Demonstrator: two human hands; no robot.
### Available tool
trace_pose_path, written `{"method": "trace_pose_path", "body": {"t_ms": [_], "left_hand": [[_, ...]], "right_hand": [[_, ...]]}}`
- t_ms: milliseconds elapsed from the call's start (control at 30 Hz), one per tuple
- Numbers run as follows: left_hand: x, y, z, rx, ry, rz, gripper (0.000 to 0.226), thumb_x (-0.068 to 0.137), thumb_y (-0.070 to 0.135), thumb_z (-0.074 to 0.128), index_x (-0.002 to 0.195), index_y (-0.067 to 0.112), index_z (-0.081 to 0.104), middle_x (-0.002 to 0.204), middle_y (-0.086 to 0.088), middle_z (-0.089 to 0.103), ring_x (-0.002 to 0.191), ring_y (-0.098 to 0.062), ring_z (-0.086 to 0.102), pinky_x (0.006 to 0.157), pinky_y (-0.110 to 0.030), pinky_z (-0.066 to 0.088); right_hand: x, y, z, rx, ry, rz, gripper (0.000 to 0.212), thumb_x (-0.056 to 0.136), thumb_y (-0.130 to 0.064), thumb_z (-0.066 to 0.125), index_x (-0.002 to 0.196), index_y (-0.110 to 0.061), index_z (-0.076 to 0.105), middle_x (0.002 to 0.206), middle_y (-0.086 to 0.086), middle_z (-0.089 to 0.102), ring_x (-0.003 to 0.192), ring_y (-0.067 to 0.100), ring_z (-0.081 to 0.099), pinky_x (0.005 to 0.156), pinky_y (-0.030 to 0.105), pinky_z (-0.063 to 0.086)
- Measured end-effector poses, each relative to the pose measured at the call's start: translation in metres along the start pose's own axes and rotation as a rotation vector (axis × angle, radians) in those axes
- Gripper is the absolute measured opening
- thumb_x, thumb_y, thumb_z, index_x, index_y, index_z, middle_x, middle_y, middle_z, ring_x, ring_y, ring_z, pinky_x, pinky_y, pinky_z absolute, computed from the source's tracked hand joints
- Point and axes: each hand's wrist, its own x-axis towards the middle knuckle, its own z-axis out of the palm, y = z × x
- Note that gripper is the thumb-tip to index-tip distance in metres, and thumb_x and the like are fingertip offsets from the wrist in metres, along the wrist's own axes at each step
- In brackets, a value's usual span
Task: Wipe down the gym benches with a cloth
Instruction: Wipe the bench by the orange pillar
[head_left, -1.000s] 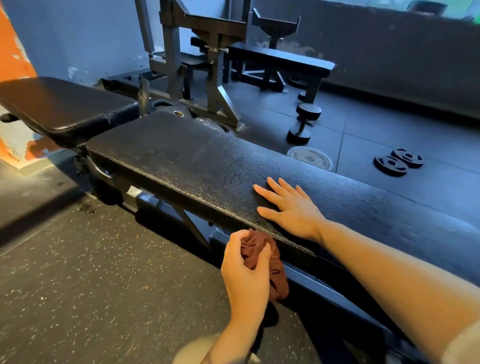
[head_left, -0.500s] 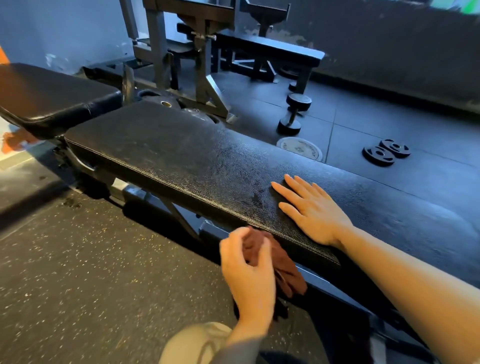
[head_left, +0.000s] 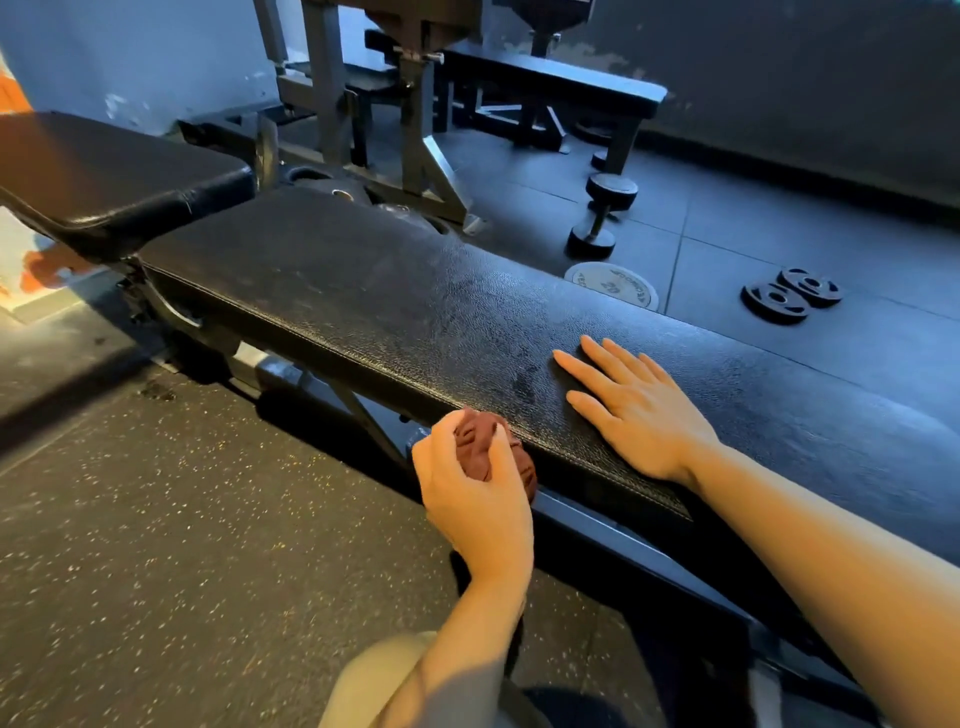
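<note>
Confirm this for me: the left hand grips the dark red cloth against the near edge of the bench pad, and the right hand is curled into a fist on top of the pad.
Not quite. The right hand is no fist: it lies flat, fingers straight and spread, on top of the bench pad, as the head view shows. The rest holds: the left hand grips the dark red cloth against the pad's near edge.

This is a gym: padded black benches (head_left: 395, 306) fill the middle and upper right of the frame, a dumbbell (head_left: 602, 215) and weight plates (head_left: 792, 296) lie at right on rubber flooring (head_left: 156, 519), steel rack frames (head_left: 363, 93) at top.
</note>
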Motion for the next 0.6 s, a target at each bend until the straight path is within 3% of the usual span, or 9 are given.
{"method": "trace_pose_path", "body": {"t_ms": [167,233,333,400,467,533,600], "left_hand": [[-0.043,0.007,-0.005,-0.076,-0.395,0.151,0.028,0.076,0.01,0.077,0.098,0.022,0.064,0.095,0.011,0.054,0.087,0.003,0.057,0.079,-0.014,0.046],[-0.041,0.002,-0.007,-0.084,-0.306,0.105,0.028,0.076,0.008,0.077,0.097,0.02,0.064,0.094,0.009,0.054,0.086,0.001,0.055,0.079,-0.014,0.045],[-0.015,-0.006,-0.008,-0.019,-0.017,-0.015,0.032,0.083,0.007,0.071,0.113,0.007,0.059,0.105,-0.003,0.053,0.085,0.003,0.043,0.082,0.002,0.032],[-0.015,-0.003,-0.009,-0.024,-0.069,-0.078,0.038,0.087,0.006,0.066,0.123,0.006,0.055,0.113,-0.005,0.05,0.09,0.003,0.041,0.079,0.006,0.027],[-0.037,0.004,-0.009,-0.017,-0.222,-0.052,0.038,0.084,0.003,0.067,0.119,0.015,0.055,0.112,0.001,0.05,0.09,0.0,0.046,0.08,0.004,0.03],[-0.056,0.01,-0.013,-0.021,-0.368,-0.02,0.04,0.08,0.005,0.071,0.108,0.026,0.053,0.105,0.008,0.051,0.095,0.0,0.051,0.084,-0.006,0.039],[-0.053,0.007,-0.012,-0.043,-0.356,-0.025,0.039,0.078,0.007,0.074,0.102,0.026,0.051,0.099,0.008,0.054,0.093,-0.004,0.054,0.085,-0.021,0.046]], "right_hand": [[-0.001,0.001,0.0,0.004,-0.008,0.001,0.051,0.097,-0.057,0.014,0.146,-0.053,0.003,0.161,-0.013,-0.001,0.148,0.009,-0.005,0.12,0.035,-0.002],[-0.001,0.001,-0.001,0.004,-0.01,0.002,0.051,0.097,-0.057,0.014,0.147,-0.053,0.004,0.161,-0.012,-0.001,0.148,0.009,-0.005,0.121,0.036,-0.002],[-0.002,0.002,0.0,0.011,-0.012,0.004,0.053,0.096,-0.059,0.012,0.148,-0.053,0.004,0.161,-0.013,-0.001,0.148,0.009,-0.005,0.121,0.036,-0.002],[-0.001,0.002,0.0,0.019,-0.017,0.009,0.053,0.095,-0.06,0.011,0.147,-0.053,0.004,0.161,-0.013,-0.001,0.148,0.009,-0.005,0.121,0.037,-0.002],[0.0,-0.001,-0.001,0.01,-0.017,0.02,0.053,0.097,-0.059,0.011,0.148,-0.052,0.004,0.161,-0.012,-0.002,0.148,0.01,-0.006,0.121,0.038,-0.002],[-0.006,-0.003,-0.003,0.008,-0.031,0.021,0.052,0.098,-0.058,0.013,0.148,-0.051,0.003,0.161,-0.01,-0.003,0.148,0.011,-0.007,0.121,0.04,-0.003],[-0.025,0.008,-0.004,0.024,-0.053,-0.024,0.053,0.094,-0.064,0.01,0.146,-0.055,0.002,0.161,-0.012,-0.005,0.148,0.009,-0.009,0.121,0.039,-0.005]]}}
